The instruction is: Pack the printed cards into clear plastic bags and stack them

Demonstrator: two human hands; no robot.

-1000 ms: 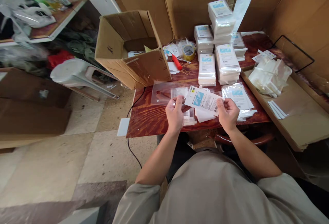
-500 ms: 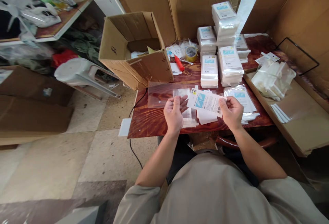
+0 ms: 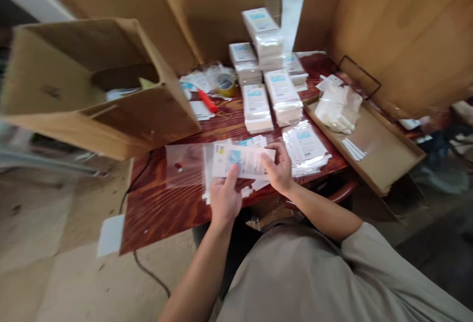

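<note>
A white printed card (image 3: pixel 221 161) with a blue picture is held level over the table's front part. My left hand (image 3: pixel 226 195) grips its lower edge, thumb on top and fingers underneath. At the card's right end my right hand (image 3: pixel 278 167) pinches it between thumb and fingers. Beneath and to the left lies a clear plastic bag (image 3: pixel 185 164) on the table, partly covered by the card. Just right of my right hand, packed cards (image 3: pixel 305 144) in clear sleeves lie in a loose pile.
Stacks of packed cards (image 3: pixel 283 93) stand at the back. An open cardboard box (image 3: pixel 148 120) is on the left, with a red-handled tool (image 3: pixel 207 101) and a tape roll (image 3: pixel 225 84) beside it. Clear bags (image 3: pixel 338 105) lie in a shallow carton (image 3: pixel 388 164) at the right.
My view has turned to the right and come closer to the table. My left hand, open beside the card before, has closed on it; my right hand still holds its end.
</note>
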